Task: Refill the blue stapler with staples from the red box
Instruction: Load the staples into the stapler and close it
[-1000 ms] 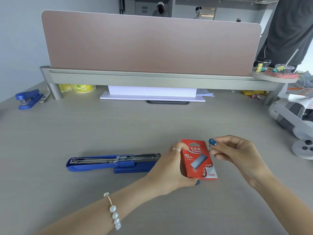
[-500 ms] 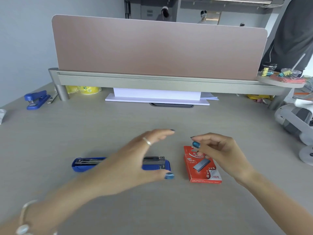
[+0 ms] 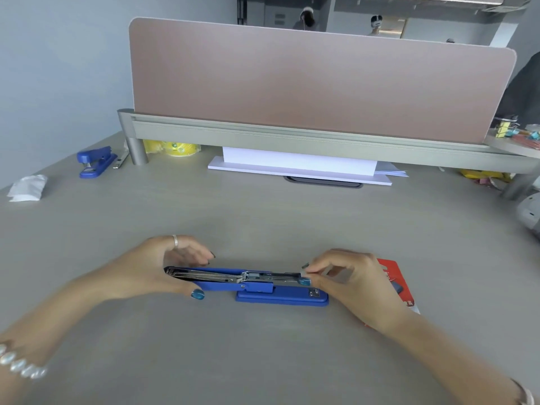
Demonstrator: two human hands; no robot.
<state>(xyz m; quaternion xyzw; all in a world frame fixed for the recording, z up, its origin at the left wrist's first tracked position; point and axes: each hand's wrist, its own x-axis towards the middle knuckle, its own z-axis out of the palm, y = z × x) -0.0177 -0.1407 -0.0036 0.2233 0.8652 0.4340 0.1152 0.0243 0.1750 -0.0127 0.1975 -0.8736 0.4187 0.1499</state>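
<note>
The blue stapler (image 3: 263,285) is lying opened out on the desk (image 3: 263,223); the left hand (image 3: 152,270) is gripping its left end; the right hand (image 3: 350,279) is pinching its right end; the red box (image 3: 394,276) is lying just right of the stapler, partly hidden by that hand.

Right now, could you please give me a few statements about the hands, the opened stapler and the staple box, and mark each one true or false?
1. The blue stapler lies flipped open on the desk. True.
2. The left hand holds the red box. False: it grips the stapler's left end; the box lies on the desk.
3. The right hand pinches the stapler's right end. True.
4. The red box lies left of the stapler. False: it lies right of it, partly hidden by the right hand.
5. A second blue stapler sits far left. True.
</note>
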